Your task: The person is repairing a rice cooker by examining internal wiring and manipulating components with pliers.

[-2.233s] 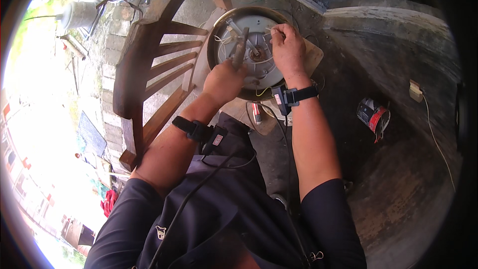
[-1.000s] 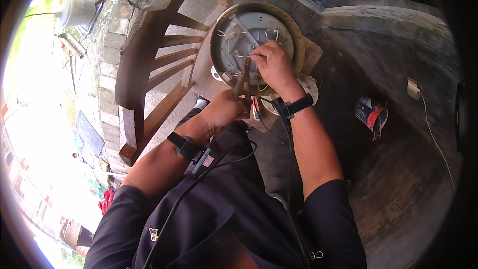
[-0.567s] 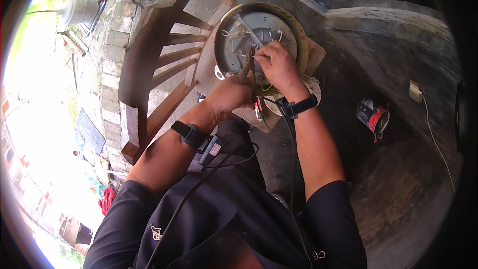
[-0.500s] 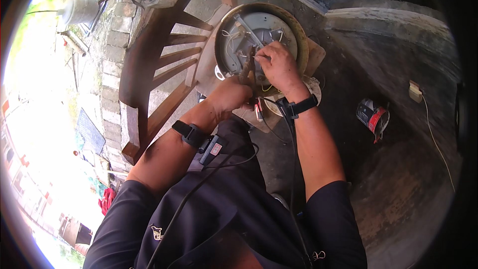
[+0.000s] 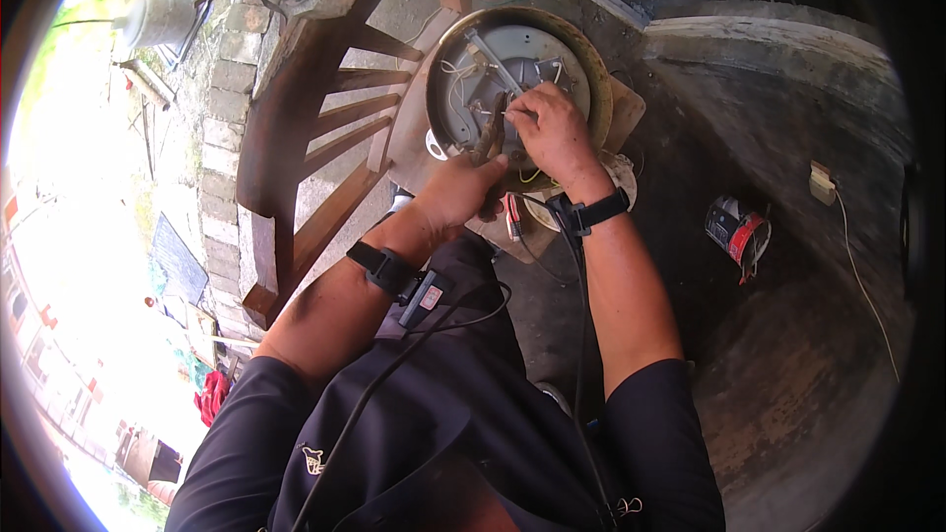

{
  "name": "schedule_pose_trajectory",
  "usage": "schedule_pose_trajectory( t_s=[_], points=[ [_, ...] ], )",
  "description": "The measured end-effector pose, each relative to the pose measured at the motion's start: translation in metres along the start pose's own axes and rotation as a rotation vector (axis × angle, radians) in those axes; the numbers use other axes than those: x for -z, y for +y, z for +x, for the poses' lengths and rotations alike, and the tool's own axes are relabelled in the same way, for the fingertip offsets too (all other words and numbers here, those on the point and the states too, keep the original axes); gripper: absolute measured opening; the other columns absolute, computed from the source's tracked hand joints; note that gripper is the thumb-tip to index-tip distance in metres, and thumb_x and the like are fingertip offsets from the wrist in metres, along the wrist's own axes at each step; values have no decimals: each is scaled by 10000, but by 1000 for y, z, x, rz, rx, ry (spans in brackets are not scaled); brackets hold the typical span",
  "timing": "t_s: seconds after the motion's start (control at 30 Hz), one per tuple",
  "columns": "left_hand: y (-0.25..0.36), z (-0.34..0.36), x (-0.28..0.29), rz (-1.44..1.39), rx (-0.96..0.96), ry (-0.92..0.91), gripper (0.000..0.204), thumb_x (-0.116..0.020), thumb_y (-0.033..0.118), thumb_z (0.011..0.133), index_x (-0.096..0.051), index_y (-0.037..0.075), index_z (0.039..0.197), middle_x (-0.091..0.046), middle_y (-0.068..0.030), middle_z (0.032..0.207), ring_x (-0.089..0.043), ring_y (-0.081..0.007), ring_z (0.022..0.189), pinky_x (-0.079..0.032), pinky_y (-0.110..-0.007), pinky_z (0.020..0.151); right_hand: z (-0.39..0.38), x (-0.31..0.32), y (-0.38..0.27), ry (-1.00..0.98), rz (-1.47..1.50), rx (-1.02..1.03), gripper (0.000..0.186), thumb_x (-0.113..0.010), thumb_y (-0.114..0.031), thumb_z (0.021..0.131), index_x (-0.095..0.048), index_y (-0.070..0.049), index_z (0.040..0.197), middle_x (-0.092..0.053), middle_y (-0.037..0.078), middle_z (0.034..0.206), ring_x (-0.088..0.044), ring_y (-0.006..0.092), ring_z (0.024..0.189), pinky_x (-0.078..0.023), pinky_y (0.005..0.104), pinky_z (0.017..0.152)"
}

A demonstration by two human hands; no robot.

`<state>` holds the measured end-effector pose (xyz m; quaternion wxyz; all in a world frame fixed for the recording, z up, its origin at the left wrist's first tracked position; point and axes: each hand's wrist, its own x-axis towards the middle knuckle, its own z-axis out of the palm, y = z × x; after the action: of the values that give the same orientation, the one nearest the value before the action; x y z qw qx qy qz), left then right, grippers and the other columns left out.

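Note:
An open round metal appliance housing [image 5: 600, 89] rests on a wooden chair seat [image 5: 627, 116], its grey inner plate [image 5: 532, 42] facing up. Thin white wires [image 5: 454, 99] run across that plate. My left hand [image 5: 455, 194] is closed round the handles of worn, brownish pliers [image 5: 486, 144], whose jaws reach over the plate. Just right of the jaws, my right hand [image 5: 552, 135] pinches a small pale piece, seemingly a wire end; my fingers partly hide it. A yellow wire [image 5: 531, 176] shows at the housing's near edge.
The chair's slatted wooden back [image 5: 340, 123] rises on the left. A red-and-black tool [image 5: 512, 217] lies below the housing. A torn red-and-grey bag [image 5: 737, 234] stands on the floor at right, near a wall with a pale socket box [image 5: 822, 182]. Black cables [image 5: 581, 335] hang along my arms.
My left hand has shifted slightly, its thumb now stretched along the pliers, whose handles have moved a little left. The right hand has hardly moved.

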<state>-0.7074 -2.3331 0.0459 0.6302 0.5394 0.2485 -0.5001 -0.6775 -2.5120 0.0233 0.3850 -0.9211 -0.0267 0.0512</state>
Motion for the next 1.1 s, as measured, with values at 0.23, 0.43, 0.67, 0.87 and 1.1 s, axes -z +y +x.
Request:
schedule_pose_trajectory(
  t_s=[0.23,0.43,0.67,0.87,1.1],
  points=[
    [-5,2,0,121,-16,37,362,-575,310,1009,-598,-24,872,-572,-59,662,-563,-164,531,-458,-319,486,-2,0,0,1,5,-19,75,-738,-113,799,-680,-67,810,-628,120,858,-631,334,857,-516,420,787],
    [-5,-4,4,80,-41,6,303,-586,283,1009,-600,11,877,-550,-26,666,-526,-141,513,-414,-303,456,2,-3,7,36,50,-16,67,-719,-110,822,-680,-57,830,-634,128,852,-638,348,872,-519,418,791],
    [-7,-13,9,103,-43,98,285,-592,265,1011,-590,-13,949,-584,-63,716,-581,-161,558,-458,-305,489,11,36,22,181,90,-319,101,-682,-142,893,-696,-45,920,-679,150,940,-656,335,882,-522,404,817],
    [-10,-28,10,183,-62,13,309,-593,293,1016,-593,-15,1044,-660,-78,797,-634,-158,663,-491,-296,577,15,49,26,278,-82,-212,158,-669,-205,914,-698,-54,954,-697,137,945,-668,322,891,-525,406,823],
    [-8,-56,35,317,7,-88,311,-598,296,1013,-597,-9,1070,-694,-74,848,-659,-140,729,-506,-289,636,-4,72,59,484,59,-447,175,-653,-191,942,-679,-20,972,-720,122,869,-708,250,784,-542,366,706]
  ],
)
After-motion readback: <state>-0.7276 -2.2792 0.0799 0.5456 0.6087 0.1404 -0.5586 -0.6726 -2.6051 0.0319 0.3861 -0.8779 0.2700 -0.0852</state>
